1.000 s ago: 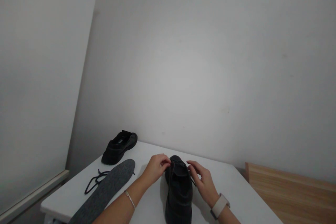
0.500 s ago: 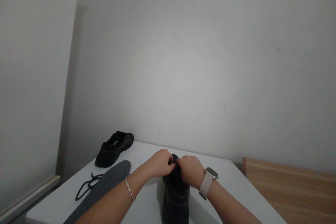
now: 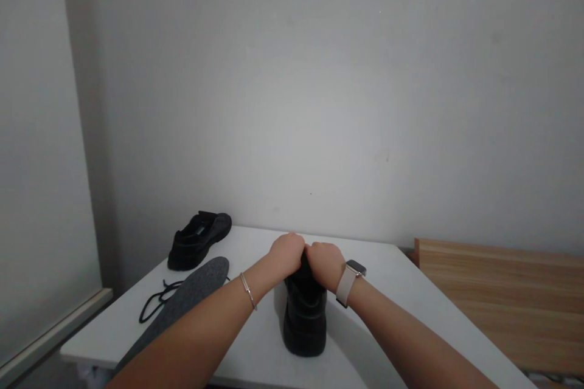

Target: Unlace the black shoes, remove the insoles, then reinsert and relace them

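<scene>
A black shoe point(image 3: 305, 328) stands on the white table in front of me, its heel towards me. My left hand point(image 3: 287, 253) is closed on the upper part of this shoe, with a thin bracelet on its wrist. Right beside it, my right hand point(image 3: 326, 264) is also closed on the shoe's upper, below a watch with a pale strap. The two hands nearly touch, and they hide the front of the shoe and exactly what the fingertips pinch. A grey insole point(image 3: 201, 292) lies left of the shoe, partly behind my left forearm.
Farther back on the left, a second black shoe point(image 3: 196, 243) rests near the table edge. A black shoelace point(image 3: 152, 304) lies looped beside the insole. The white table point(image 3: 255, 340) meets a plain wall at the back. A wooden board point(image 3: 493, 304) stands at the right.
The view has tilted down, so more of the shoe's heel and the table's front edge shows. Both hands stay on the shoe, their fingers now curled more tightly together.
</scene>
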`<action>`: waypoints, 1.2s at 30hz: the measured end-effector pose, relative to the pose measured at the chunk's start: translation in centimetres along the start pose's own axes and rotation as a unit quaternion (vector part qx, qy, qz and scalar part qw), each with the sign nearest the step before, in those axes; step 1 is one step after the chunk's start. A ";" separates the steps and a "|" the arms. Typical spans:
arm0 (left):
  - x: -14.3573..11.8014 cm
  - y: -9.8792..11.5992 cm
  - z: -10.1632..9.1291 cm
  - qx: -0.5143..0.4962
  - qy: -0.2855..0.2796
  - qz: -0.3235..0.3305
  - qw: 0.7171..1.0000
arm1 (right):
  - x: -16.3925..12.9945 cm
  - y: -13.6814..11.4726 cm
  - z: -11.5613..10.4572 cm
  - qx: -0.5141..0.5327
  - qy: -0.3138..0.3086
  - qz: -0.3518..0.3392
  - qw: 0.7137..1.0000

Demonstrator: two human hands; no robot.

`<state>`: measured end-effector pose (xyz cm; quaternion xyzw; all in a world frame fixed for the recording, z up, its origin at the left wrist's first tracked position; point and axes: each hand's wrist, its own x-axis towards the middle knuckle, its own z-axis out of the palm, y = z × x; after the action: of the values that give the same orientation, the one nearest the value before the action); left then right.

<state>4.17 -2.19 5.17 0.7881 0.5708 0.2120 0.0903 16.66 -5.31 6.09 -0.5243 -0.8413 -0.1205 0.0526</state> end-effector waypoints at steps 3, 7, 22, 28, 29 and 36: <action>-0.7 -1.1 -0.8 -0.005 -0.001 0.016 1.000 | -0.3 0.6 0.3 -0.011 0.021 0.000 1.000; -1.7 -3.8 -1.0 -0.132 -0.007 0.019 0.991 | -0.5 1.3 0.9 -0.006 0.036 0.006 0.999; -1.3 -4.7 -1.1 -0.073 -0.030 0.042 0.996 | -0.5 0.8 0.9 -0.015 0.029 0.014 0.999; -2.1 -3.2 -0.9 -0.038 0.074 0.057 0.995 | -0.8 0.9 1.0 -0.001 0.050 0.021 0.999; -2.2 -3.0 -0.8 -0.056 0.100 0.059 0.992 | -0.9 0.9 0.9 0.007 0.065 0.019 0.998; -2.6 0.5 -4.4 -0.264 0.192 0.132 0.936 | -1.0 1.1 -1.7 0.286 0.191 0.012 0.939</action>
<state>2.01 -5.20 8.68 0.7483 0.3920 0.5121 0.1554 18.04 -6.17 7.66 -0.4642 -0.8081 0.0278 0.3614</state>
